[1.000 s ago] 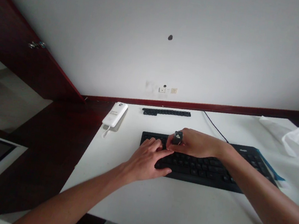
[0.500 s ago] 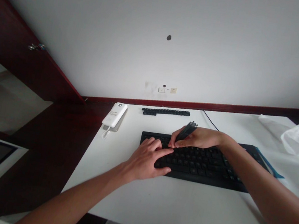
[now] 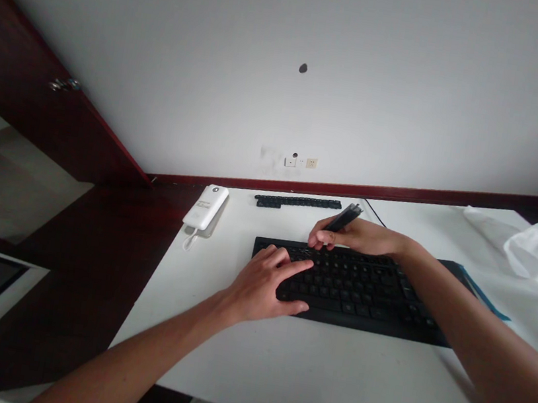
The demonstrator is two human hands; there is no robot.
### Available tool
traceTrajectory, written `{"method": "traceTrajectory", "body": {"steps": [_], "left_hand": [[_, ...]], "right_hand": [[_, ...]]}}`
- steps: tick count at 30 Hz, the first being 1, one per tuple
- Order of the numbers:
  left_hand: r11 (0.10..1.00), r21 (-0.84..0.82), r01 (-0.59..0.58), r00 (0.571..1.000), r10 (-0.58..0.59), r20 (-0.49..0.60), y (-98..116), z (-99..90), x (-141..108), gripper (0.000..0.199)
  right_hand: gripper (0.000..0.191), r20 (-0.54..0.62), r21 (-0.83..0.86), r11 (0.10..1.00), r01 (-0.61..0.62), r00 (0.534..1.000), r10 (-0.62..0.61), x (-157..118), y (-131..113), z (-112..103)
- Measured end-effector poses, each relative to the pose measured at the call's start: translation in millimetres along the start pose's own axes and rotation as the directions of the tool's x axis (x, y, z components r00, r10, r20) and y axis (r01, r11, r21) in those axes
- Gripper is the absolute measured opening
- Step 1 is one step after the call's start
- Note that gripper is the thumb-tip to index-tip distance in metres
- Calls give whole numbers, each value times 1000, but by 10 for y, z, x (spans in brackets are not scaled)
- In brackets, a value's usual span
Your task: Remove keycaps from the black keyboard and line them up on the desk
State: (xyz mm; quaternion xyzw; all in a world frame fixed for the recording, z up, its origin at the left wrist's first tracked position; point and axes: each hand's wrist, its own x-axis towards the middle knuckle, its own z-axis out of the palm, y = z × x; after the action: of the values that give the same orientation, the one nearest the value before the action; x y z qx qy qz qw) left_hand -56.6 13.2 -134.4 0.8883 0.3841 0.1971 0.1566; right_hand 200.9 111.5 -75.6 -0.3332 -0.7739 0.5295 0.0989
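The left hand (image 3: 262,284) and right hand (image 3: 359,235) are working over the left half of a black keyboard (image 3: 360,294), which is lying near the middle of a white desk (image 3: 363,388). The left hand is resting on the keys at the keyboard's left end, its fingers (image 3: 281,260) spread wide and the index finger stretching rightward. The right hand is hovering along the keyboard's back edge, its fingers (image 3: 318,238) curled and reaching toward the top row of keys. Its thumb and forefinger are pinching a slim dark tool (image 3: 344,217), tilted up toward the back of the desk; the view is too dim to show what kind.

A strip of black keycaps (image 3: 297,203) is lying along the desk's back edge, beside a white power bank (image 3: 205,207) with a short cord near the back left corner. A white plastic bag (image 3: 537,252) is sitting at the right end, and a blue folder (image 3: 481,295) is showing from under the keyboard's right end.
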Motion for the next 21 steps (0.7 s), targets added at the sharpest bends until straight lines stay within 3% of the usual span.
{"method": "traceTrajectory", "body": {"steps": [2, 4, 8, 10, 16, 21], "left_hand": [[999, -40, 25, 998, -27, -53, -41, -6, 13, 67], [996, -69, 55, 992, -63, -111, -90, -6, 31, 54], [992, -99, 74, 985, -88, -149, -166, 8, 63, 35], [992, -110, 68, 987, -84, -140, -178, 19, 71, 30], [987, -137, 89, 984, -108, -140, -180, 44, 74, 20], [984, -145, 99, 984, -118, -131, -183, 33, 73, 23]], "right_hand": [[62, -109, -80, 997, -17, 994, 9, -18, -18, -55], [62, -213, -231, 966, -116, 975, 66, -58, -49, -113], [55, -340, -520, 722, -457, 886, 316, -203, -124, -201], [50, -343, -556, 641, -529, 848, 403, -273, -122, -241], [38, -414, -537, 516, -667, 742, 528, -308, 112, -391], [41, -306, -526, 527, -668, 726, 615, -284, 308, -455]]}}
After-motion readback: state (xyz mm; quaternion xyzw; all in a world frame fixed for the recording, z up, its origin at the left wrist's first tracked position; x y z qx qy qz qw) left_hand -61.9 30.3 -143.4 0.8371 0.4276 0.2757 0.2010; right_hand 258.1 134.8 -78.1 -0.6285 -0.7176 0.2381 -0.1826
